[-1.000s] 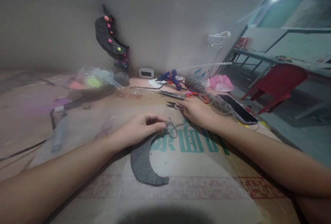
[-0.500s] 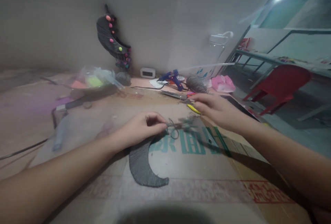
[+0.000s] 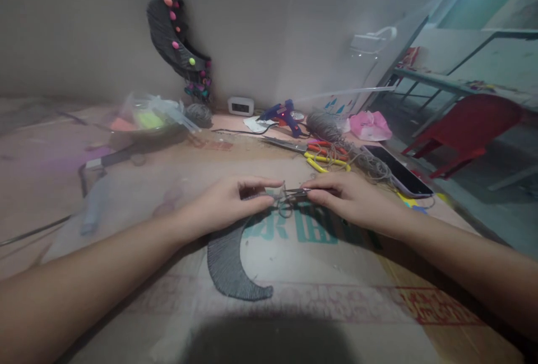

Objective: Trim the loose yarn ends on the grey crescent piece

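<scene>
A grey yarn-wrapped crescent [image 3: 229, 266] lies on a sheet of printed cardboard [image 3: 319, 302] in front of me. My left hand [image 3: 227, 204] pinches the loose grey yarn end [image 3: 277, 198] at the crescent's upper tip. My right hand [image 3: 351, 201] holds small thread snips [image 3: 296, 191] with their points at that yarn, right beside my left fingertips. Both hands are closed in a pinch.
Behind my hands lie large scissors [image 3: 281, 145], yellow-handled scissors [image 3: 325, 162], a blue glue gun [image 3: 283, 114], a grey yarn ball [image 3: 323, 124] and a phone [image 3: 397, 176]. A decorated dark crescent [image 3: 174, 44] leans on the wall. A bowl of bright bits [image 3: 145, 125] sits left. A red chair [image 3: 466, 128] stands right.
My right hand left the tools at the back, came forward and left with the snips, and now meets my left hand at the yarn end. The view tilted slightly.
</scene>
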`<state>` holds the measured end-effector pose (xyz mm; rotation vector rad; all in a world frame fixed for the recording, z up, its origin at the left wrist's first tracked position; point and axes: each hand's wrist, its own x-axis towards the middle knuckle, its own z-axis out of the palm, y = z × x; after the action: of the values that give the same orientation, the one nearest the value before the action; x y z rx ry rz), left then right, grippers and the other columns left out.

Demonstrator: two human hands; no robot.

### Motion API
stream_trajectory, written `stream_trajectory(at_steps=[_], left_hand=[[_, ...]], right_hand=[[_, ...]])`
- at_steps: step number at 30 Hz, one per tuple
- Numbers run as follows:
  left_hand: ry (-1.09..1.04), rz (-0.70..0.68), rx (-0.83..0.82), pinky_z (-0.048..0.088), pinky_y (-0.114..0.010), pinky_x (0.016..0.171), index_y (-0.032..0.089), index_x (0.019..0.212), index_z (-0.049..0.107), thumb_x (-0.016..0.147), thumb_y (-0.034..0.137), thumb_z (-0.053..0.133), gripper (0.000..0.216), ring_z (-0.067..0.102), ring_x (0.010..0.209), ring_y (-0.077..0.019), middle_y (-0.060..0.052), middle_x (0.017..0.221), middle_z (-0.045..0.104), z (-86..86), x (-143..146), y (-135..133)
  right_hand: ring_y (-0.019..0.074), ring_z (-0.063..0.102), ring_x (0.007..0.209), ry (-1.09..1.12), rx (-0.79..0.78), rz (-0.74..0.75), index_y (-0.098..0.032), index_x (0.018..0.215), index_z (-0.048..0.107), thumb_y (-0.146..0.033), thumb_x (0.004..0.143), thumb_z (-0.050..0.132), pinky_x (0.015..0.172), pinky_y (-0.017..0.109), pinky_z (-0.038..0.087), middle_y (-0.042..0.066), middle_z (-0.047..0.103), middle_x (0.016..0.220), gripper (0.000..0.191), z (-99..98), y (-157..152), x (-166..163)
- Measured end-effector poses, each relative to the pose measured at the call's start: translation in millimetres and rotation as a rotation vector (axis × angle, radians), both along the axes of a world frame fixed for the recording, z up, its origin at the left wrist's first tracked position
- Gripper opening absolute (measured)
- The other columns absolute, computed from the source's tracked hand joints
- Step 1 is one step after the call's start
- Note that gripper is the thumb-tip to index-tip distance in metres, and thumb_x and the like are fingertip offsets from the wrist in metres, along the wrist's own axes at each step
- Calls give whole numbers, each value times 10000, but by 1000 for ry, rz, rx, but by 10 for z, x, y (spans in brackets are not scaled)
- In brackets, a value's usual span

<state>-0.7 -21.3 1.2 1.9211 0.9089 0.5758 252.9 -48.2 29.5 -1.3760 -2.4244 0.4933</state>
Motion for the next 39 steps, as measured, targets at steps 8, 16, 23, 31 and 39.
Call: stream_trajectory(at_steps=[8, 16, 23, 31, 39], left_hand=[[-24, -21, 17, 410, -226, 616, 274, 1243, 626, 854, 438, 595, 423, 551, 728, -133, -8, 888, 671, -61, -3, 25], [-37, -23, -7, 405, -229, 613, 246, 1220, 639, 842, 443, 608, 427, 519, 709, -132, -8, 840, 626, -37, 6, 13], [-38, -36, -44, 407, -230, 624, 258, 1221, 632, 852, 413, 605, 401, 526, 724, -131, 2, 829, 613, -24, 4, 3], [-39, -39, -33, 410, -232, 624, 246, 1223, 633, 846, 425, 607, 418, 529, 711, -134, -2, 820, 617, -24, 5, 11], [-56, -38, -37, 412, -231, 619, 241, 1222, 628, 849, 412, 610, 411, 529, 696, -126, 7, 794, 597, -11, 13, 0]], right_hand=[[163, 652, 859, 78, 94, 73, -173, 1046, 706, -280, 926, 509, 756, 255, 480, 50, 734, 977, 255, -95, -18, -49], [147, 633, 792, 122, 126, 122, -181, 1046, 707, -244, 920, 522, 691, 240, 463, 50, 723, 911, 232, -100, -33, -85], [138, 629, 780, 139, 109, 125, -194, 1041, 715, -221, 922, 516, 689, 231, 455, 38, 727, 901, 234, -118, -22, -90], [134, 614, 749, 165, 118, 130, -199, 1038, 719, -224, 916, 532, 660, 228, 443, 34, 712, 845, 225, -124, -28, -100], [138, 622, 758, 167, 132, 145, -183, 1004, 727, -235, 921, 526, 684, 235, 461, 40, 718, 829, 224, -135, -14, -90]])
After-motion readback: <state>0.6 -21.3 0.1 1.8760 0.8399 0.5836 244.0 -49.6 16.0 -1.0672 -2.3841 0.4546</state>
